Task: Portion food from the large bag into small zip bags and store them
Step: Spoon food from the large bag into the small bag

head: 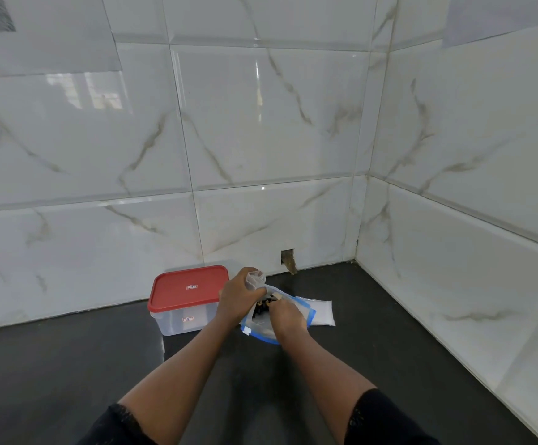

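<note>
Left hand (pixel 240 298): fingers curled tight round the bunched neck of the large bag (pixel 255 279), which sticks up just above the knuckles. Right hand (pixel 288 316): fingers bent down onto the rim of the zip bag (pixel 259 327); it looks like a pinch that keeps the mouth open, but the fingertips are partly hidden. Food (pixel 263 306), dark and tan pieces, sits in the narrow gap between the two sets of fingers, touching or nearly touching both. Key relation: the zip bag's mouth lies directly below and to the right of the left fingers, so the large bag would tip toward the right hand, which is the nearer hand to the opening. The zip bag lies low on the counter (pixel 68 364), under and beyond the right fingers; its long axis cannot be told for sure. Just beyond the right fingers lies a flat white pack (pixel 322 313). Just left of the left fingers stands a box (pixel 177 319) with its red lid (pixel 188 289) on. Judgement: portioning is under way, sealing not yet done.
</note>
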Available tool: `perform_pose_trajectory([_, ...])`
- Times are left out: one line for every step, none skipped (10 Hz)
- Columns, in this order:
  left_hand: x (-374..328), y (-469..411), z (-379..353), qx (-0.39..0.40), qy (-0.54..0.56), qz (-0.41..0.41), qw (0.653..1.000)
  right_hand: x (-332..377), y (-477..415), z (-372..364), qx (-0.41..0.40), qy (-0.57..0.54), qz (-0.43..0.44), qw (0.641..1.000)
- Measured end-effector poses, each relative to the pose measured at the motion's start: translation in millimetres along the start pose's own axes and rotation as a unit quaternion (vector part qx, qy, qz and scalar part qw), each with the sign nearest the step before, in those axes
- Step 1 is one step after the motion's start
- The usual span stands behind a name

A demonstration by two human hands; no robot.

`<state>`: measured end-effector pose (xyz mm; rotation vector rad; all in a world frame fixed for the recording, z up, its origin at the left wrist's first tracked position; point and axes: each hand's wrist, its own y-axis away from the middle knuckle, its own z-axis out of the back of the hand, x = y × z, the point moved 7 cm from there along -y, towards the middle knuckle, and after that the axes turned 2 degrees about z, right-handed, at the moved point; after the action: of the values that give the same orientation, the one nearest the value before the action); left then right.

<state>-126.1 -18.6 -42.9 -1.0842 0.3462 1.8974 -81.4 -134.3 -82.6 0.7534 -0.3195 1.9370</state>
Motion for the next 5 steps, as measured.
perform_pose_trajectory([3.7, -5.6, -2.9, 0.002, -0.015, -0.004, 1.0, -1.6, -5.8, 0.3, -0.037, 0.037, 0.024, 0.998])
perform_pose_trajectory([6.4, -11.6, -4.6, -0.003, -0.025, -0.002, 1.0, -1.3, -6.0, 2.6, -0.054, -0.013, -0.003, 0.998])
perform_pose_trajectory([8.1, -14.3, -3.5, -0.008, -0.031, 0.0, 1.0, -4.2, -9.6, 2.7, -0.062, -0.037, -0.018, 0.997])
perform_pose_trajectory([8.9, -14.7, -1.3, -0.018, -0.028, -0.005, 0.999, -4.8, -10.7, 0.8, -0.058, -0.024, -0.022, 0.998])
perform_pose_trajectory([9.1, -14.3, -1.2, -0.026, -0.017, -0.006, 0.999, -2.1, -13.9, -2.9, -0.049, -0.035, -0.038, 0.997])
